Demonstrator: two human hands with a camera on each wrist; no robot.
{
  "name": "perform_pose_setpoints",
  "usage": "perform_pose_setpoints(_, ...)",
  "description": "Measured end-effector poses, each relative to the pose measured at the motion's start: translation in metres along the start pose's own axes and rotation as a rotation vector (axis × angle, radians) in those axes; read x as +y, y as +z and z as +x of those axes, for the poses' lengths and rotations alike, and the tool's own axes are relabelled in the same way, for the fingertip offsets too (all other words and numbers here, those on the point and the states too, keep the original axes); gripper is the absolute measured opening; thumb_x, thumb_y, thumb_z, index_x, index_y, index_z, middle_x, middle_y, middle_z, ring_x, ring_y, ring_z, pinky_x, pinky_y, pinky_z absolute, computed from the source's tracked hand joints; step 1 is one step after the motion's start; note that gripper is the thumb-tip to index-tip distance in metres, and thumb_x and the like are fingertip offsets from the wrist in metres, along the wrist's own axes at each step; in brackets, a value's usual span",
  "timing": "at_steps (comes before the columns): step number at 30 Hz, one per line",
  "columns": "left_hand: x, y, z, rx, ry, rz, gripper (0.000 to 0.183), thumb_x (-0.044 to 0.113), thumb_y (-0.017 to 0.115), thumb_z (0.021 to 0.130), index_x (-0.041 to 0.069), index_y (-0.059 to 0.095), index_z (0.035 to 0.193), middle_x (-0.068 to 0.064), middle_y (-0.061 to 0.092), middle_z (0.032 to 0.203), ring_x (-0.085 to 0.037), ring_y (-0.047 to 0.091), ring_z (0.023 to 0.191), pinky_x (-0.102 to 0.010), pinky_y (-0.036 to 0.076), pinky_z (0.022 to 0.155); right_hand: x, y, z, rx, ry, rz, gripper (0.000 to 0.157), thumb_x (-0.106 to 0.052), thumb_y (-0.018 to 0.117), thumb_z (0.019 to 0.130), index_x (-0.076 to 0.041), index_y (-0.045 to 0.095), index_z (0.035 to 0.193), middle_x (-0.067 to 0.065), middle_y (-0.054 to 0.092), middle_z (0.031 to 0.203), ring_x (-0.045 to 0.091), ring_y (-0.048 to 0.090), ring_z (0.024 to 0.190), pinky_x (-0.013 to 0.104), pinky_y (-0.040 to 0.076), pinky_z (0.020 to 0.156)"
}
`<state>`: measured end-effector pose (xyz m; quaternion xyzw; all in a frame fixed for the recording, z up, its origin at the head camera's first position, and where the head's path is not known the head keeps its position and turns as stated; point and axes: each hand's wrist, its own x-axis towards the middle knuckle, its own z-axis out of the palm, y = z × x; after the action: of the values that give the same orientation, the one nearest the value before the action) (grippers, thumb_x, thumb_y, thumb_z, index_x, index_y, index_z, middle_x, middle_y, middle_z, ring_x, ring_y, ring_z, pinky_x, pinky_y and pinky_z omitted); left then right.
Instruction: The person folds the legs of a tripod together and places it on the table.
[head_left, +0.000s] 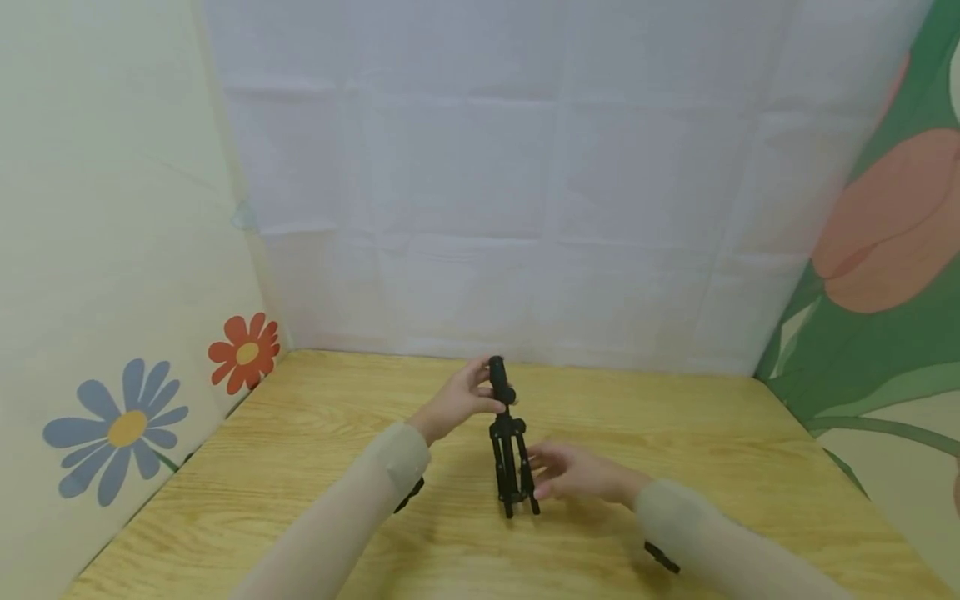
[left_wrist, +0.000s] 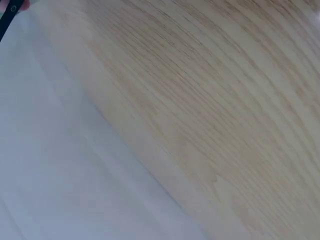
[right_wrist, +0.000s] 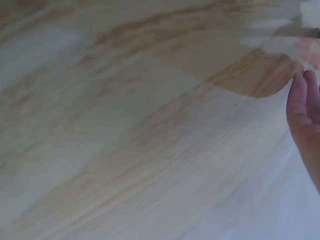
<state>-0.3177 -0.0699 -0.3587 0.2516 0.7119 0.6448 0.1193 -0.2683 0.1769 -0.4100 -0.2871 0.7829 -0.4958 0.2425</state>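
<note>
A small black tripod stands in the middle of the head view, its legs folded nearly together and pointing down. My left hand grips it by the head, thumb and fingers on either side. My right hand is beside the legs on the right, its loosely bent fingertips right at the nearest leg. In the right wrist view, part of the right hand shows at the right edge with fingers relaxed. Only a dark end of the tripod and a bit of finger appear in the left wrist view's top corner.
The wood-grain table reaches back to a creased white cloth. Flower-printed panels border it: a pale one on the left, a green and coral one on the right. Dark straps hang under both sleeves.
</note>
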Motion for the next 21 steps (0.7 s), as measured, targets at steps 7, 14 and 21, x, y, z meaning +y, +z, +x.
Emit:
perform_pose_setpoints(7, 0.003, -0.007, -0.005, -0.087, -0.006, -0.044, 0.079, -0.011, 0.06, 0.093, 0.005, 0.019, 0.159, -0.029, 0.045, 0.147, -0.039, 0.056, 0.129, -0.045, 0.05, 0.103, -0.002, 0.004, 0.008, -0.091, -0.001, 0.015, 0.079, -0.009, 0.07, 0.094, 0.01, 0.022, 0.154, 0.032, 0.045, 0.148, 0.046, 0.048, 0.134, 0.054, 0.041, 0.11)
perform_pose_setpoints(14, 0.005, -0.006, -0.006, -0.121, 0.009, -0.042, 0.077, -0.013, 0.057, 0.094, 0.004, 0.019, 0.159, -0.027, 0.042, 0.152, -0.04, 0.054, 0.131, -0.045, 0.05, 0.103, -0.003, 0.01, 0.011, -0.077, -0.002, 0.058, 0.077, -0.006, 0.073, 0.09, 0.01, 0.028, 0.151, 0.03, 0.052, 0.142, 0.04, 0.054, 0.129, 0.051, 0.042, 0.11)
perform_pose_setpoints(21, 0.007, -0.003, -0.007, -0.118, 0.0, -0.044, 0.08, -0.013, 0.056, 0.093, 0.003, 0.014, 0.16, -0.029, 0.034, 0.156, -0.041, 0.055, 0.13, -0.044, 0.05, 0.103, -0.004, 0.01, 0.008, -0.032, -0.02, 0.002, 0.078, -0.008, 0.076, 0.088, 0.009, 0.032, 0.149, 0.016, 0.064, 0.124, 0.026, 0.06, 0.114, 0.045, 0.046, 0.105)
